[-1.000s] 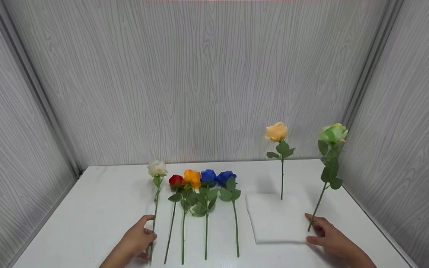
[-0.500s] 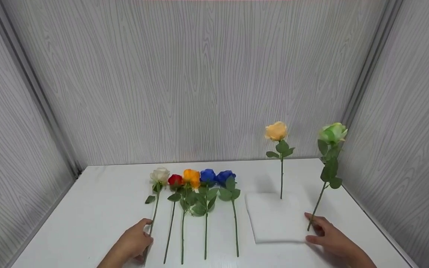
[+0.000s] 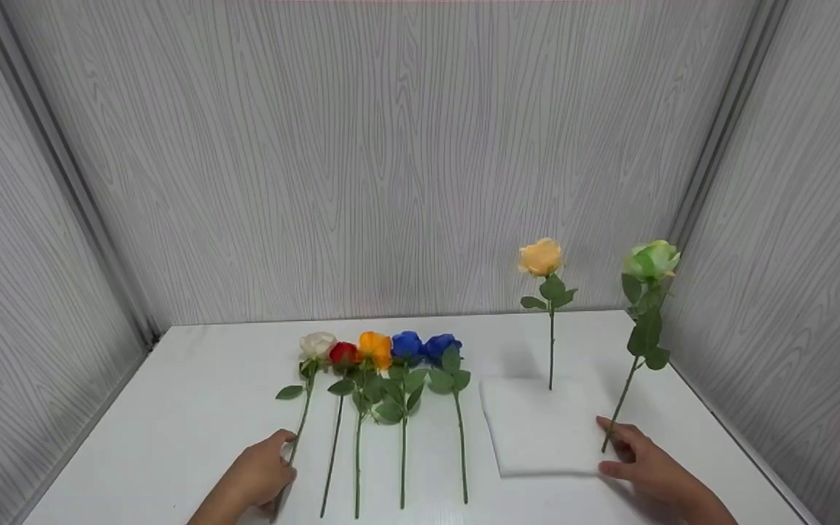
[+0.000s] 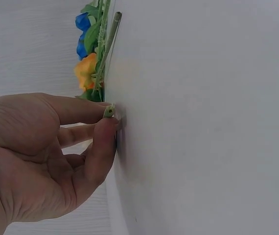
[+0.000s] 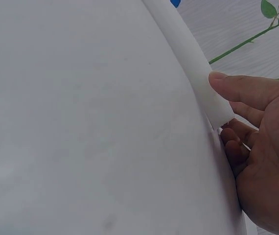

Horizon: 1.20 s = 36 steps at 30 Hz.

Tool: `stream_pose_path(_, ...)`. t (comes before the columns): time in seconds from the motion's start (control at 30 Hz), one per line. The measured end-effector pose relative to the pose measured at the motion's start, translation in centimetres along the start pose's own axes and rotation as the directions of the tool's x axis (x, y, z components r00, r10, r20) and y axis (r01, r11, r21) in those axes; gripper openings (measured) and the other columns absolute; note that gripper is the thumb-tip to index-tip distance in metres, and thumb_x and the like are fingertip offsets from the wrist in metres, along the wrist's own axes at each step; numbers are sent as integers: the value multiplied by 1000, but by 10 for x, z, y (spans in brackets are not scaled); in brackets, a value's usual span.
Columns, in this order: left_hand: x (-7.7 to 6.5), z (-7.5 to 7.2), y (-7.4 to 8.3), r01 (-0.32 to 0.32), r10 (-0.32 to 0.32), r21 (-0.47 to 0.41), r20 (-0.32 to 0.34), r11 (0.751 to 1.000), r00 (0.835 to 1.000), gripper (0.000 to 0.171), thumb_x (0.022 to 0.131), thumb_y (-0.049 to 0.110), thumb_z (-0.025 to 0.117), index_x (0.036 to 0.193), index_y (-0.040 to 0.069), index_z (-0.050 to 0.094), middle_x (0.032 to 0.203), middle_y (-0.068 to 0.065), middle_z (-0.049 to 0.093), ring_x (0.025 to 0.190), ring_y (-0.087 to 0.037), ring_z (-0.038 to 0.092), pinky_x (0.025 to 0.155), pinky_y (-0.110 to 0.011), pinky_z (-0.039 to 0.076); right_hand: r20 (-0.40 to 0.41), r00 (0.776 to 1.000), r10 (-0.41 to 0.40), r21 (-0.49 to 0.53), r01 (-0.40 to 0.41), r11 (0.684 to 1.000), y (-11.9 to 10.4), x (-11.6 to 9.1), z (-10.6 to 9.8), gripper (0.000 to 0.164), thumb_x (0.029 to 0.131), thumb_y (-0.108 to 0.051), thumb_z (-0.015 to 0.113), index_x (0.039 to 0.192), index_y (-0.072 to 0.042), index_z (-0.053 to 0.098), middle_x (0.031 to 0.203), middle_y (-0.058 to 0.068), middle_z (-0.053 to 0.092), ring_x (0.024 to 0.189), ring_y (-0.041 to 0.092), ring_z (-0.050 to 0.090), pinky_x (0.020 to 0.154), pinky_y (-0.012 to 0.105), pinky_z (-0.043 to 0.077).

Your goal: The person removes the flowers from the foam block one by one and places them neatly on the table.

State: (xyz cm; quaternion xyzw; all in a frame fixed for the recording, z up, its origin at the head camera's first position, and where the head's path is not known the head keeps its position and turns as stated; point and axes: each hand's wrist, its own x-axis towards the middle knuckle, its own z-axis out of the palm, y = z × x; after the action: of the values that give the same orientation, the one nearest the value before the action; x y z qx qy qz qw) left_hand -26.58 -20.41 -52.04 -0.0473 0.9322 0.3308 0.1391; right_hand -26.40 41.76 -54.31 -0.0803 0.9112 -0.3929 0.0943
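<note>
In the head view my left hand (image 3: 263, 470) pinches the lower stem of a white rose (image 3: 317, 345) at the left end of a row. The left wrist view shows the cut stem end (image 4: 109, 111) between thumb and fingers, close to the tabletop. My right hand (image 3: 642, 463) holds the right front corner of a white foam block (image 3: 537, 430); its thumb (image 5: 220, 78) lies on the foam and other fingers bend around the corner. A peach rose (image 3: 541, 257) stands upright at the block's back. A green rose (image 3: 652, 261) leans right, its lower stem beside my right fingers.
Beside the white rose lie a red rose (image 3: 343, 354), an orange rose (image 3: 375, 350) and two blue roses (image 3: 407, 344), stems toward the front. The white table (image 3: 194, 394) is enclosed by grey wood-patterned panels (image 3: 354, 160) at back and sides.
The white rose has come down beside the red rose, its bloom shifting right and its stem end left. My left hand has moved slightly left; the right hand has stayed put.
</note>
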Motion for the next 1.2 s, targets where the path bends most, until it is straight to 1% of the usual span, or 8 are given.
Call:
stream_pose_path(0.23, 0, 1, 2, -25, 26, 68, -12, 997, 1000, 63, 96, 5, 68, 155, -6, 47, 97, -10, 72, 72, -19, 71, 59, -32, 61, -18, 998, 53, -9, -53, 999, -3, 2, 1, 88, 98, -31, 82, 167, -1, 35, 155, 25, 48, 133, 33, 51, 109, 43, 48)
stream_pose_path(0.47, 3, 1, 3, -41, 44, 135, -20, 990, 999, 66, 93, 6, 73, 153, -9, 49, 97, -13, 70, 81, -23, 69, 70, -40, 63, -12, 998, 64, -16, -64, 998, -5, 4, 0, 88, 98, -33, 81, 166, 0, 35, 153, 24, 49, 130, 33, 51, 107, 43, 48)
stream_pose_path(0.63, 5, 1, 8, -66, 82, 209, -67, 976, 994, 68, 91, 9, 77, 151, -9, 52, 111, -26, 68, 93, -32, 70, 85, -56, 64, -17, 995, 93, -22, -94, 995, -5, 4, 1, 89, 97, -36, 82, 167, -4, 37, 155, 23, 48, 134, 36, 52, 110, 46, 48)
stream_pose_path(0.7, 5, 1, 11, -70, 91, 228, -84, 971, 992, 67, 92, 13, 78, 150, -9, 52, 119, -31, 65, 101, -37, 72, 92, -61, 62, -18, 996, 87, -19, -87, 996, -4, 4, 1, 89, 97, -36, 83, 167, -4, 37, 156, 23, 47, 134, 36, 52, 109, 45, 48)
stream_pose_path(0.77, 7, 1, 17, -72, 95, 227, -94, 971, 991, 67, 95, 17, 78, 151, -8, 52, 123, -32, 63, 107, -40, 71, 95, -61, 61, -19, 998, 64, -19, -64, 998, -4, 3, 0, 89, 97, -36, 82, 167, -4, 37, 155, 23, 48, 132, 34, 52, 107, 39, 48)
stream_pose_path(0.97, 11, 7, 36, -122, 148, 163, -153, 979, 977, 60, 97, 19, 79, 149, -1, 58, 126, -23, 64, 110, -35, 70, 94, -56, 60, -15, 999, -46, -6, 46, 999, 2, -2, 1, 85, 98, -29, 81, 166, 1, 37, 144, 19, 52, 118, 18, 48, 95, 19, 45)
stream_pose_path(1.07, 14, 14, 46, -151, 171, 125, -171, 981, 970, 55, 97, 20, 79, 147, 3, 60, 128, -20, 65, 117, -38, 68, 99, -57, 58, -13, 999, -53, -1, 53, 999, 3, -2, 1, 85, 98, -28, 81, 165, 1, 37, 143, 19, 52, 117, 17, 48, 94, 17, 45)
stream_pose_path(1.2, 18, 25, 60, -189, 201, 84, -164, 978, 966, 52, 98, 20, 79, 146, 8, 61, 132, -17, 64, 123, -37, 66, 103, -58, 57, -11, 1000, -13, 1, 13, 1000, 2, -1, 1, 87, 98, -30, 82, 166, 1, 37, 148, 23, 51, 127, 27, 50, 98, 22, 46)
